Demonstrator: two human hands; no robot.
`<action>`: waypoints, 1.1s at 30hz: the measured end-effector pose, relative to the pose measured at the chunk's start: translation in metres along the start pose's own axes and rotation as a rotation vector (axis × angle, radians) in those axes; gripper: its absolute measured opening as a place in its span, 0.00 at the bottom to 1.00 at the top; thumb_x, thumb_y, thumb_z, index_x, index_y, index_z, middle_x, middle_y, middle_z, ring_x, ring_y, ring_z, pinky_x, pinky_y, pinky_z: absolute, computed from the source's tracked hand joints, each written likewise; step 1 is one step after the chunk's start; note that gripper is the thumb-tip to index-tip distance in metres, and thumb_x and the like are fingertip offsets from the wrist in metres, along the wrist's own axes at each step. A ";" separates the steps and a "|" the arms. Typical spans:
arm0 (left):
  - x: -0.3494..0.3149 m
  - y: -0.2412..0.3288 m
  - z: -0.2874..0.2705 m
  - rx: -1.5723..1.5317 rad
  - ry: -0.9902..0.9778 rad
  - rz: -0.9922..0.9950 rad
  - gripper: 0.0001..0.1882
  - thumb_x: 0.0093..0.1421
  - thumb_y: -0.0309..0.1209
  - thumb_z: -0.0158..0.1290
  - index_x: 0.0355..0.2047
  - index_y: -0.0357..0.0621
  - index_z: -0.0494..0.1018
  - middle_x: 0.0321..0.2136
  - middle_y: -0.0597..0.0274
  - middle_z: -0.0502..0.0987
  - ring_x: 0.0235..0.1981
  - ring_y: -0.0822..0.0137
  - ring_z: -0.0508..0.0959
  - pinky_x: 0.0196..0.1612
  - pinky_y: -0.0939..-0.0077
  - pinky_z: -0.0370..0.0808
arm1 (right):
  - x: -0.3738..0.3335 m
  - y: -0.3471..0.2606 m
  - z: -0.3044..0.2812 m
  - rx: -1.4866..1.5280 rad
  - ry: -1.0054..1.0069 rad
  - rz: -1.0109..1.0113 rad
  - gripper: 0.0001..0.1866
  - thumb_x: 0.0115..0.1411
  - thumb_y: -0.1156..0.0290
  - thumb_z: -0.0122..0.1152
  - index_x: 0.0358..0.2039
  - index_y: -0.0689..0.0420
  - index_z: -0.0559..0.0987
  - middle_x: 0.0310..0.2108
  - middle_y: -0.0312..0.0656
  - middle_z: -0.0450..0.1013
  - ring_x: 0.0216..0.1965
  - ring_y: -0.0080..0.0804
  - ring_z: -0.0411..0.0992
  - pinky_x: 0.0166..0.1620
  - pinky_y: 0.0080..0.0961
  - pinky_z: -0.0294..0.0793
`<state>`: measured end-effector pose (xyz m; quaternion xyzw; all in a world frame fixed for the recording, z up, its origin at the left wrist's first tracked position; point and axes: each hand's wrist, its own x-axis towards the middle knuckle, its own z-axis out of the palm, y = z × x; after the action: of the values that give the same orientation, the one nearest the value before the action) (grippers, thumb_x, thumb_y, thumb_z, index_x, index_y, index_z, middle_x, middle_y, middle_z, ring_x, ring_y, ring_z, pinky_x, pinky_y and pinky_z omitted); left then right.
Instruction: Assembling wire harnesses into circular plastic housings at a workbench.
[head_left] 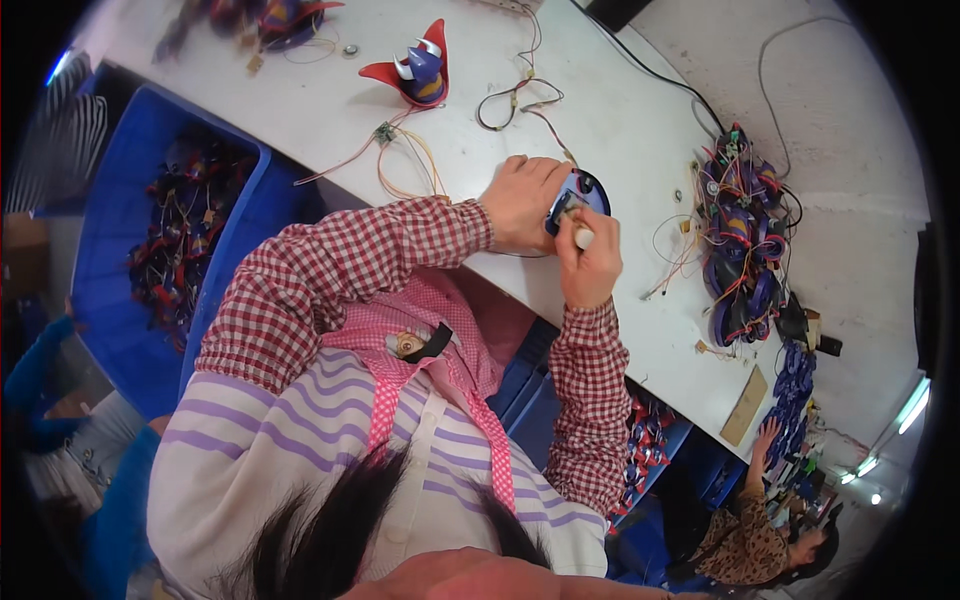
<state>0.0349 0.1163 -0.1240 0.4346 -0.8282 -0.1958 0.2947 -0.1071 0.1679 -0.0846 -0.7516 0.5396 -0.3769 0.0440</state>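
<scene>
My left hand (522,205) is wrapped round the near-left side of a rounded purple-blue plastic part (598,197), holding it on the white table. In my right hand (590,268) a small tool with a pale round handle end (583,238) is pinched, its other end against the part; what kind of tool it is I cannot make out. Thin wires (545,125) run from the far side of the table to the part. Beyond my left forearm stands a purple figure piece (425,78) with silver horns and red wings, with a small green circuit board (385,132) and loose wires beside it.
A heap of purple wired parts (740,235) lies along the right of the white table (640,110). More parts (285,20) lie at the far left. A large blue bin (115,290) with wired pieces stands at left. Another person (750,530) is at lower right.
</scene>
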 end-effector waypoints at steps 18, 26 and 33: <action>-0.078 -0.132 -0.138 0.442 0.288 -0.433 0.34 0.49 0.56 0.56 0.44 0.38 0.73 0.51 0.49 0.65 0.55 0.54 0.61 0.57 0.61 0.57 | 0.039 0.076 -0.020 -0.388 0.332 0.090 0.23 0.55 0.61 0.62 0.46 0.61 0.72 0.39 0.49 0.69 0.39 0.34 0.64 0.34 0.23 0.68; -0.028 -0.150 -0.122 0.250 0.264 -0.437 0.44 0.41 0.64 0.57 0.50 0.42 0.71 0.59 0.51 0.59 0.64 0.51 0.50 0.62 0.55 0.46 | 0.068 -0.088 0.119 -0.053 -0.252 -0.139 0.17 0.50 0.60 0.63 0.37 0.57 0.78 0.33 0.47 0.71 0.37 0.40 0.68 0.40 0.30 0.70; -0.020 -0.170 -0.112 0.148 0.391 -0.394 0.39 0.37 0.57 0.64 0.45 0.42 0.73 0.45 0.54 0.72 0.48 0.57 0.71 0.51 0.69 0.64 | 0.067 -0.108 0.180 -0.149 -0.289 -0.007 0.12 0.49 0.63 0.61 0.27 0.60 0.79 0.26 0.48 0.74 0.30 0.45 0.69 0.35 0.32 0.71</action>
<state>0.2200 0.0323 -0.1451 0.6370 -0.6673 -0.1008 0.3725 0.0959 0.0943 -0.1266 -0.8010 0.5515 -0.2240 0.0641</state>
